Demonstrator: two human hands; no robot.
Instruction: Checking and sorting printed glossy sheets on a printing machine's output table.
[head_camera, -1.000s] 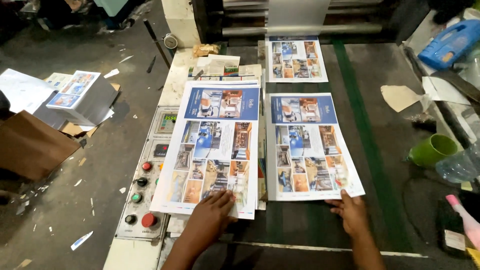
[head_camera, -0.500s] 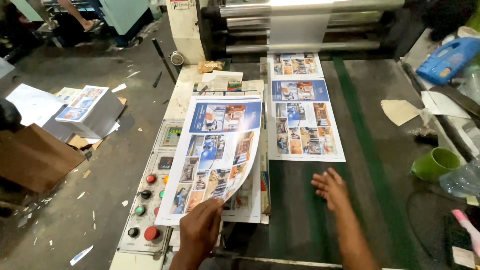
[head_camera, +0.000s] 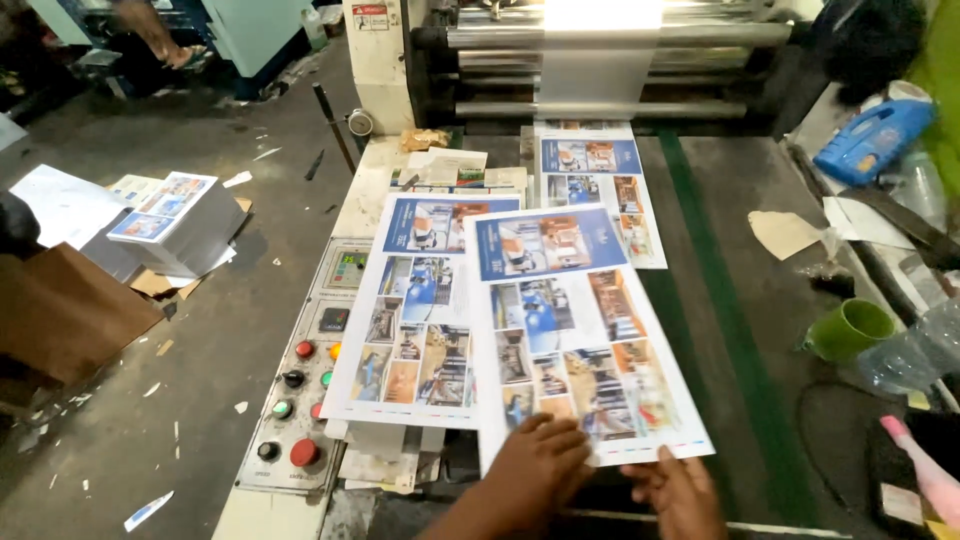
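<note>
Glossy paper sheet (head_camera: 580, 330); shiny metal rollers (head_camera: 600, 38).

Left hand (head_camera: 535, 462) and right hand (head_camera: 680, 490) gripping printed sheet (head_camera: 575, 330), sheet stack (head_camera: 415, 310) beside
</note>
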